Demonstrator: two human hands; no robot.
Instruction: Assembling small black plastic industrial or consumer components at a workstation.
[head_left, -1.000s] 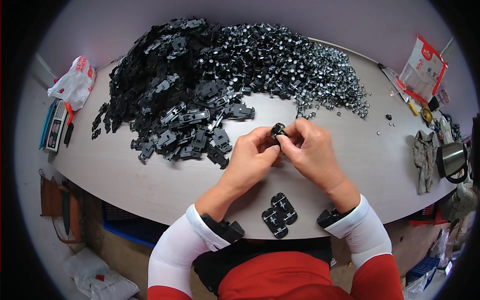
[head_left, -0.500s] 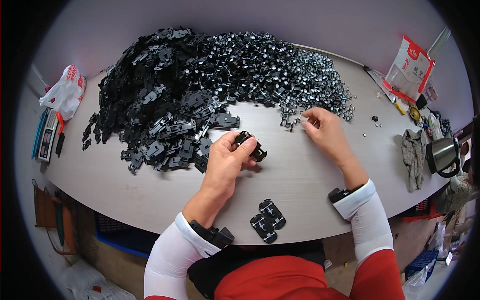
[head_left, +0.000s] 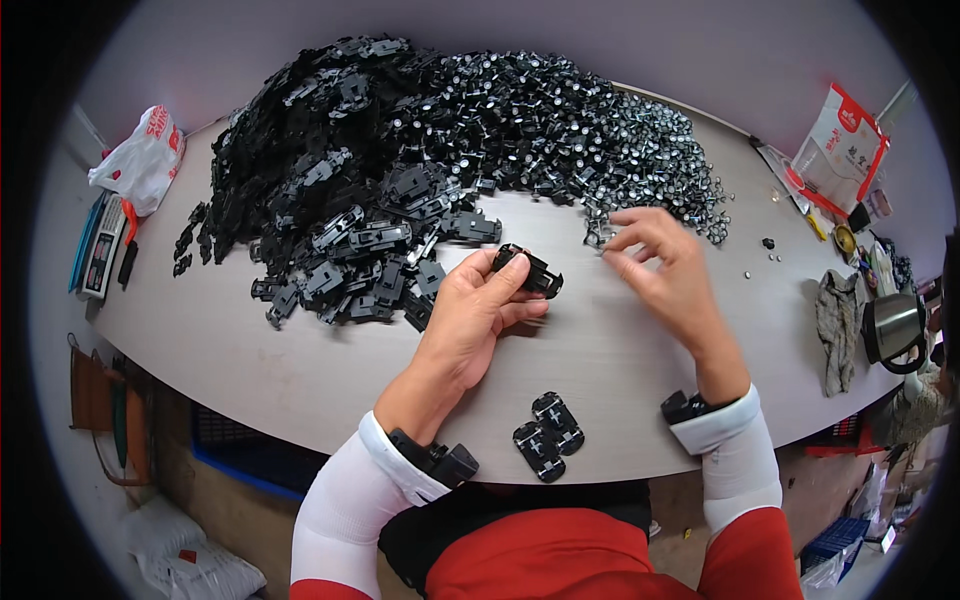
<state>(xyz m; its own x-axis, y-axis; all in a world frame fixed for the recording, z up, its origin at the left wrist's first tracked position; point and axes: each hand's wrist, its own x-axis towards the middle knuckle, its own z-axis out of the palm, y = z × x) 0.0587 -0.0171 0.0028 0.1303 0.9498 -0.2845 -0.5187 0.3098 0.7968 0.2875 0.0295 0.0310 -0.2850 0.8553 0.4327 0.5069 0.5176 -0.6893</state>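
Black plastic part (head_left: pixel 528 270) pinched in left hand (head_left: pixel 472 318) fingers (head_left: pixel 507 280)

I see a grey curved-edge table (head_left: pixel 250 350) against a plain pale wall (head_left: pixel 620 40), with blue crates (head_left: pixel 235 455) on the floor beneath it.

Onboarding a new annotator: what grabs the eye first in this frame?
The huge heap of black plastic parts across the table's far left, merging on the right into a pile of small wheel-and-axle pieces. Next, the left hand holding one black part mid-table, while the right hand reaches into the wheel pile's near edge. Two black pieces lie at the near edge.
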